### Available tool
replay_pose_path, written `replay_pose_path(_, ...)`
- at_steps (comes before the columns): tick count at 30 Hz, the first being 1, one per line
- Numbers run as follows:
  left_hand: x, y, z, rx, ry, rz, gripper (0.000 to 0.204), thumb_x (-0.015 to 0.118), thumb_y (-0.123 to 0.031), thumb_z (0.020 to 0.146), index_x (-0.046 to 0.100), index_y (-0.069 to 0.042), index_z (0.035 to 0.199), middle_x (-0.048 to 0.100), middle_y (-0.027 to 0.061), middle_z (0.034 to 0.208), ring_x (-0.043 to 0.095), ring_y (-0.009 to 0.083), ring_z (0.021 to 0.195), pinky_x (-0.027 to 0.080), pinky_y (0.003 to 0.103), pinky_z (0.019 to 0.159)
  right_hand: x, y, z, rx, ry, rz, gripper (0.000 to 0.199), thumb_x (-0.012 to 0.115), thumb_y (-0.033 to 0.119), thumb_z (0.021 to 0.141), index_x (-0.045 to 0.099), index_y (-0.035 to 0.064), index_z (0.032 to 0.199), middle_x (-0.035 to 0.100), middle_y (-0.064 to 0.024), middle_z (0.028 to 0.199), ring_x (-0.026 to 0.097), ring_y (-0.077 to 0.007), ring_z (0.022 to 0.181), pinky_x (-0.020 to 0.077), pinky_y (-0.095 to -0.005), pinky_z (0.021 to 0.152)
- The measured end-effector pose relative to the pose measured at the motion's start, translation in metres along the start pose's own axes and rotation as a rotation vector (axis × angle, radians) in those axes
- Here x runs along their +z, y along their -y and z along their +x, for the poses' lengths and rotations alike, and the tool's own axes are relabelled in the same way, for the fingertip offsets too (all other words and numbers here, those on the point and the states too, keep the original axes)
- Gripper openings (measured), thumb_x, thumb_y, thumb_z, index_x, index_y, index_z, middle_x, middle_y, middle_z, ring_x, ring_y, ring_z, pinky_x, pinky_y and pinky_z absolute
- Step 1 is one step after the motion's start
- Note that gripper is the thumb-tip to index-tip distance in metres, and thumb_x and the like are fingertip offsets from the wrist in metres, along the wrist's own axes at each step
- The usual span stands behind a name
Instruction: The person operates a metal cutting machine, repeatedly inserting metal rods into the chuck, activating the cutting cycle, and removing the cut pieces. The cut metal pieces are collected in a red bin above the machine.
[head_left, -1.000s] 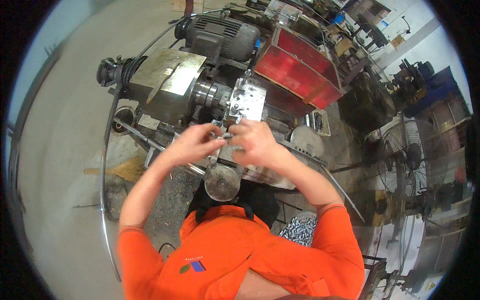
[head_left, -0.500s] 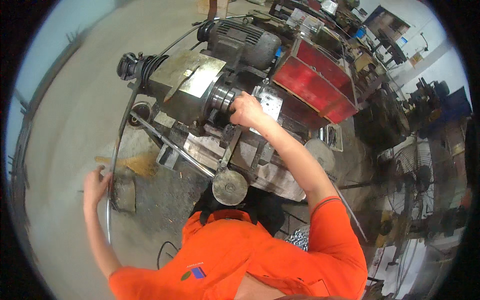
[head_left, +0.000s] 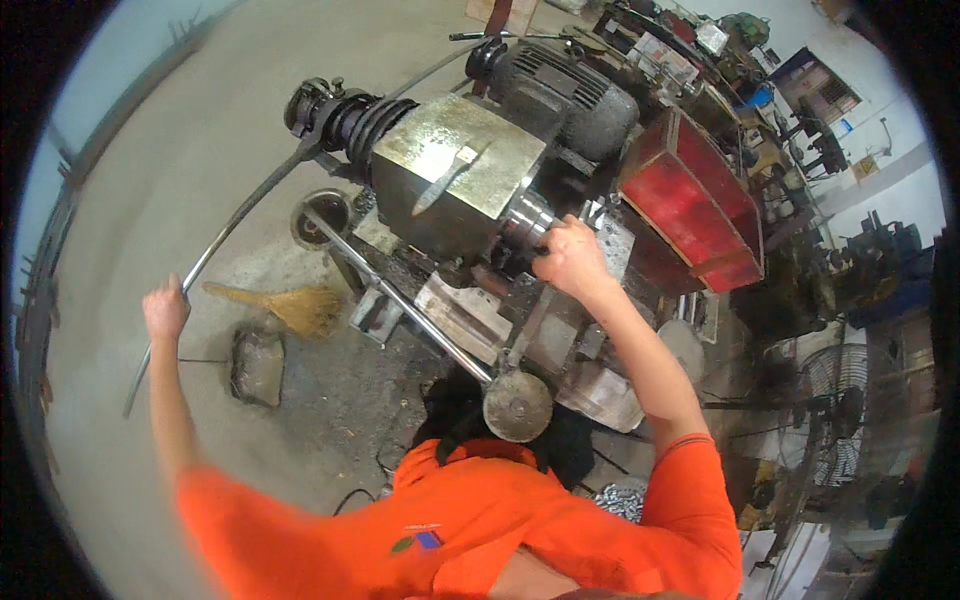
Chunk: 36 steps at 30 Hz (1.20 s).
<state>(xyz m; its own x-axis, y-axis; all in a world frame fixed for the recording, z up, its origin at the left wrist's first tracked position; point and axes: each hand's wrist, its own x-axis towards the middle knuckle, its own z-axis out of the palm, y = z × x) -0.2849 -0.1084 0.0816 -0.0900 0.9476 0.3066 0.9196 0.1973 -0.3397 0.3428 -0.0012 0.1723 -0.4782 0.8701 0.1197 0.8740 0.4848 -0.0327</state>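
Note:
A long metal rod [head_left: 222, 240] slants down to the left from the black pulley end [head_left: 350, 122] of a lathe-like machine. My left hand [head_left: 166, 308] is wrapped round this rod near its lower end. At the other end of the boxy metal headstock [head_left: 455, 150], my right hand [head_left: 575, 258] is closed at the front of the shiny round spindle [head_left: 528, 217]. Its fingers curl downward, and what they grip is hidden. A flat metal tool with a pale end [head_left: 445, 180] lies on top of the headstock. Below it, a steel lever [head_left: 410, 303] runs toward a round metal disc [head_left: 517, 406].
A straw broom [head_left: 290, 305] and a dustpan-like metal scoop [head_left: 257, 367] lie on the floor at left. An electric motor [head_left: 570, 95] stands behind the headstock. Beyond my right hand is a red metal box [head_left: 695, 195]; a fan [head_left: 840, 400] stands far right.
My left hand, with fingers apart beside the rod before, has closed round it, and the rod has swung out to the left. My right hand stays at the spindle. The whole view has shifted.

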Motion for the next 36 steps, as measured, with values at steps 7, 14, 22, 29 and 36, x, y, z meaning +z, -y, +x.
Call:
replay_pose_path(7, -0.014, -0.021, 0.041, -0.296, 0.216, -0.114, 0.021, 0.058, -0.015, 0.077, 0.061, -0.002, 0.094, 0.066, 0.0152, 0.084, 0.064, 0.0343, 0.077, 0.050, 0.043, 0.070, -0.003, -0.007, -0.010, 0.046, -0.010, -0.011, 0.027, 0.061, 0.022, 0.053, 0.068, 0.0055, 0.073, 0.062, -0.0111, 0.083, 0.054, -0.0305, 0.088, 0.0442, -0.0380, 0.079)
replay_pose_path(14, 0.055, -0.208, 0.011, -0.282, 0.119, -1.149, 0.026, 0.059, -0.013, 0.078, 0.060, 0.001, 0.101, 0.064, 0.0169, 0.089, 0.061, 0.0257, 0.083, 0.048, 0.040, 0.073, -0.040, -0.013, -0.102, -0.011, -0.458, 0.288, 0.047, 0.064, 0.015, 0.054, 0.062, 0.0068, 0.100, 0.057, -0.0123, 0.113, 0.051, -0.0330, 0.101, 0.0437, -0.0419, 0.087)
replay_pose_path(22, 0.068, -0.315, -0.003, 0.616, 0.542, -0.223, 0.045, 0.068, -0.030, 0.071, 0.056, -0.012, 0.111, 0.065, 0.0136, 0.093, 0.062, 0.0290, 0.092, 0.048, 0.044, 0.076, -0.033, -0.071, -0.307, 0.526, -0.443, 0.209, 0.045, 0.059, 0.008, 0.054, 0.064, 0.0028, 0.099, 0.060, -0.0158, 0.108, 0.055, -0.0336, 0.097, 0.0462, -0.0372, 0.082)
replay_pose_path(29, 0.060, -0.312, 0.013, 0.694, 0.458, -0.123, 0.033, 0.066, -0.029, 0.074, 0.060, -0.018, 0.105, 0.065, 0.0086, 0.095, 0.062, 0.0288, 0.090, 0.047, 0.045, 0.077, 0.013, -0.152, -0.484, 1.047, -0.278, -0.088, 0.049, 0.061, 0.014, 0.058, 0.062, 0.0049, 0.106, 0.058, -0.0164, 0.114, 0.053, -0.0354, 0.105, 0.0430, -0.0396, 0.092)
replay_pose_path(36, 0.043, -0.261, 0.037, 0.248, 0.352, -0.643, 0.040, 0.064, -0.034, 0.080, 0.060, -0.009, 0.111, 0.066, 0.0145, 0.083, 0.065, 0.0265, 0.069, 0.050, 0.040, 0.063, 0.052, -0.173, -0.612, 1.526, 0.171, -0.278, 0.038, 0.058, 0.020, 0.066, 0.062, 0.0062, 0.101, 0.062, -0.0177, 0.096, 0.058, -0.0378, 0.091, 0.0473, -0.0450, 0.082)
